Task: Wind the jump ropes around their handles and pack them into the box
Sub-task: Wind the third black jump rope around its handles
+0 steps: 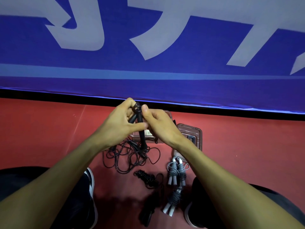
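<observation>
A: What lies beyond the fingers?
B: A blue banner (165, 70) with large pale lettering (79, 35), stretched across the whole top of the view. A lighter blue stripe (99, 74) runs along it, nearer the fingers.

A: And under it?
B: A black strip (49, 95) runs along its lower edge, level with the fingertips.

A: Below the fingers?
B: A red floor (41, 138), with a faint pale line (79, 123) slanting left of them. Dark shoes (90, 184) with white soles sit well below, left and right (189, 215).

blocked: loose rope tangle (132, 156) before box (166, 116) | free: red floor (41, 133) left
</observation>
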{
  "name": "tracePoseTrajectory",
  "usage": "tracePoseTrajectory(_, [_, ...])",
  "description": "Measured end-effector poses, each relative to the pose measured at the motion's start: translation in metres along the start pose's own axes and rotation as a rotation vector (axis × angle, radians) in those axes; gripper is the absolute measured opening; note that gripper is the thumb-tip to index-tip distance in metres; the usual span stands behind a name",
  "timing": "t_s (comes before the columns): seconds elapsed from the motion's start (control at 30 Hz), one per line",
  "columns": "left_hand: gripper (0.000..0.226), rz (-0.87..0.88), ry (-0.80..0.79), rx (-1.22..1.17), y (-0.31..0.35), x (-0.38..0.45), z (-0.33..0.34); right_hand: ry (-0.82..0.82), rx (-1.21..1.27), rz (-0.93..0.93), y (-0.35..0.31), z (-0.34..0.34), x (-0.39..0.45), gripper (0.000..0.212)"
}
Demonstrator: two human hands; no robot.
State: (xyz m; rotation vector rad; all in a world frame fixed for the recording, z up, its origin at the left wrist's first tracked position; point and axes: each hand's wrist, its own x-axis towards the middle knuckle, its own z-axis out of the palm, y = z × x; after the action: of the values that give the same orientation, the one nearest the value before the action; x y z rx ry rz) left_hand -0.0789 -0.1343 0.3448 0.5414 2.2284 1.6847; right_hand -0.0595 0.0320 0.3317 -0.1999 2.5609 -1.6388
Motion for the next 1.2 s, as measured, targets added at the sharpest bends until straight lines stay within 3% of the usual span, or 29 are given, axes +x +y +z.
tracePoseTrajectory(0.2, [0.034, -0.028, -0.049, 0.016, -0.004, -0.001, 0.002, 0.016, -0.052, 0.007, -0.003, -0.002, -0.003, 0.044])
tracePoseTrajectory(0.5, [0.019, 0.024, -0.104, 0.285, -0.004, -0.002, 0.007, 0.012, -0.216, -0.057, -0.004, 0.0, -0.005, 0.04])
tracePoseTrajectory(0.6, [0.022, -0.015, -0.144, 0.248, 0.002, -0.001, 0.009, 0.055, -0.21, -0.067, -0.005, 0.0, -0.005, 0.04])
tracePoseTrajectory(0.73, [0.033, -0.022, -0.099, 0.101, 0.01, -0.002, 0.007, 0.124, -0.144, 0.031, -0.007, -0.006, -0.004, 0.046])
tracePoseTrajectory(0.9, [0.027, 0.079, -0.052, 0.176, 0.003, -0.001, 0.006, 0.11, -0.197, 0.078, -0.006, -0.009, -0.003, 0.052])
tracePoseTrajectory(1.0, [0.028, 0.053, 0.07, 0.129, -0.003, 0.004, -0.001, 0.107, -0.224, 0.069, -0.004, -0.01, -0.005, 0.053])
tracePoseTrajectory(1.13, [0.009, 0.091, 0.157, 0.422, -0.005, 0.003, 0.0, 0.112, -0.23, 0.032, -0.007, -0.006, -0.007, 0.055])
tracePoseTrajectory(1.2, [0.023, 0.109, 0.137, 0.523, -0.004, 0.0, 0.005, 0.115, -0.217, 0.013, -0.009, -0.003, -0.009, 0.056])
